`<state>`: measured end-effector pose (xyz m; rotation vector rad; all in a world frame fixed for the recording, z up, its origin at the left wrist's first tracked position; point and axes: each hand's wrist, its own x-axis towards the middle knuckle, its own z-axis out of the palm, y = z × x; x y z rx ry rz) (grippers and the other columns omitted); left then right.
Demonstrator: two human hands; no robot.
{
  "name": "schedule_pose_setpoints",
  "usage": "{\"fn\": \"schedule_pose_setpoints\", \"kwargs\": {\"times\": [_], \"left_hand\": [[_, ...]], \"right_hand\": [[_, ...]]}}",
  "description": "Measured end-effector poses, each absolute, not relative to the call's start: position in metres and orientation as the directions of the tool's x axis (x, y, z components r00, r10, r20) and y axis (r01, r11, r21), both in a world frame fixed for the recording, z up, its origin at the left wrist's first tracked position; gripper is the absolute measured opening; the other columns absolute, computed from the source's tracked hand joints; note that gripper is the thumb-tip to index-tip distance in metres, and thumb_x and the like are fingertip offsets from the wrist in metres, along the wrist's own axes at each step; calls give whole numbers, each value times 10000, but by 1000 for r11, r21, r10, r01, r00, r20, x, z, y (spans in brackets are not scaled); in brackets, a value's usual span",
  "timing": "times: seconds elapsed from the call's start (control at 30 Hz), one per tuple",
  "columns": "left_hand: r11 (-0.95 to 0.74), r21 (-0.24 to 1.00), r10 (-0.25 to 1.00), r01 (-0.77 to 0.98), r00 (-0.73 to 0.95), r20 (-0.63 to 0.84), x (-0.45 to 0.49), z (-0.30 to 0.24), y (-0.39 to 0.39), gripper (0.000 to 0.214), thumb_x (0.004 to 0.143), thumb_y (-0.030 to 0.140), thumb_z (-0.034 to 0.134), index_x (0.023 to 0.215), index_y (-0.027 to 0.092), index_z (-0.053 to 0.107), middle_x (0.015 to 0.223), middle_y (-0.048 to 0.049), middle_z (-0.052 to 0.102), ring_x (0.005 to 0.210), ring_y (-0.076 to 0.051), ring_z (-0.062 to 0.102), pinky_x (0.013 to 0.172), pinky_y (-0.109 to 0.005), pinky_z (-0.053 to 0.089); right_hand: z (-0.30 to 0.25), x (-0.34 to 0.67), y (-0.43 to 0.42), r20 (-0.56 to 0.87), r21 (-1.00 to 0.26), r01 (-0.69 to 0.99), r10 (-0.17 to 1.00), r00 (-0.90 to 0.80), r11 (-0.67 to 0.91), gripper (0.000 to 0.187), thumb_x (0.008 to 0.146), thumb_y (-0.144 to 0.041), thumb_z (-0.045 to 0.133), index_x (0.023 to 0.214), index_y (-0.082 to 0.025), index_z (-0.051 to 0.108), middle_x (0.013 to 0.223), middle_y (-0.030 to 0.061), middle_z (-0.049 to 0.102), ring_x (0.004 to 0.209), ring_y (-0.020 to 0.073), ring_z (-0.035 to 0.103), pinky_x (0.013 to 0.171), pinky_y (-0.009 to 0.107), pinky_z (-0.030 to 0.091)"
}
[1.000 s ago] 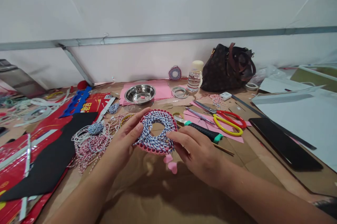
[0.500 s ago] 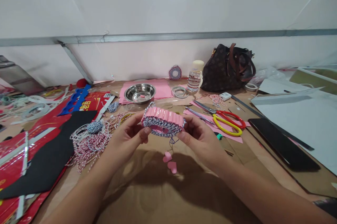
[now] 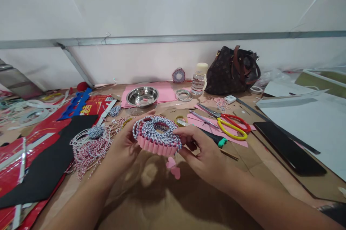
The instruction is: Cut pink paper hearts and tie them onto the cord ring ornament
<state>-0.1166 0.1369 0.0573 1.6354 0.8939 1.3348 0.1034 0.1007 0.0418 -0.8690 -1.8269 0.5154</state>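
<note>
The twine ring (image 3: 156,137) tipped flatter over the cardboard tabletop (image 3: 167,208), white wall (image 3: 173,3) behind

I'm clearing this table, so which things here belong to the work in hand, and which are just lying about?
Work in hand:
twine ring with pink paper band, held by left hand and right hand
pink paper hearts dangling below it
twine pile

Lying about:
steel bowl
handbag
water bottle
scissors

Place: we are making crafts in a workroom;
Surface: we are working over brown cardboard (image 3: 151,204) covering a table;
Materials: red-and-white twine (image 3: 90,152) and pink paper (image 3: 167,92) are lying around us;
Tools: scissors (image 3: 231,127) are lying nearby;
</note>
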Motion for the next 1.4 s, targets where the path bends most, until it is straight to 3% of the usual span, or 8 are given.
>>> {"fn": "schedule_pose_setpoints", "kwargs": {"times": [0.1, 0.27, 0.63, 1.2, 1.4], "left_hand": [[-447, 894, 881, -4, 171, 441, -116, 58, 136, 609, 687, 629, 783, 1158, 251, 698, 1410, -127, 592, 1290, -365, 539, 1058, -450, 468], [-396, 918, 905, -21, 163, 394, -115, 61, 131, 487, 720, 521, 812, 1115, 265, 688, 1437, -112, 567, 1261, -369, 571, 977, -456, 548], [-373, 928, 917, -29, 141, 373, -112, 65, 128, 346, 775, 387, 793, 1066, 241, 674, 1399, -114, 597, 1219, -350, 610, 993, -470, 546], [-388, 921, 911, -7, 150, 385, -112, 65, 127, 357, 766, 372, 795, 1076, 248, 671, 1378, -106, 611, 1204, -343, 614, 975, -452, 547], [-450, 864, 891, 224, 58, 449, -126, 62, 145, 399, 738, 301, 792, 1118, 239, 689, 1192, -77, 700, 1075, -294, 645, 964, -402, 501]], "right_hand": [[40, 103, 100, 645, -632, 337, 715, -270, 698, 432, 870, -13, 538, 1245, -229, 539, 929, 12, 586, 769, 113, 543, 658, 219, 462], [41, 103, 96, 699, -561, 337, 651, -296, 756, 422, 903, -21, 527, 1265, -238, 525, 963, 25, 596, 808, 124, 558, 699, 235, 489], [48, 102, 95, 690, -545, 323, 633, -352, 774, 361, 918, -35, 528, 1231, -215, 536, 938, 33, 619, 705, 115, 547, 666, 244, 527], [45, 102, 94, 686, -538, 347, 639, -349, 768, 373, 920, -39, 523, 1240, -231, 534, 984, 39, 619, 712, 121, 539, 679, 253, 527], [45, 107, 101, 606, -591, 483, 751, -262, 646, 426, 941, -54, 470, 1334, -219, 486, 1138, 93, 555, 1000, 187, 552, 875, 350, 506]]}}
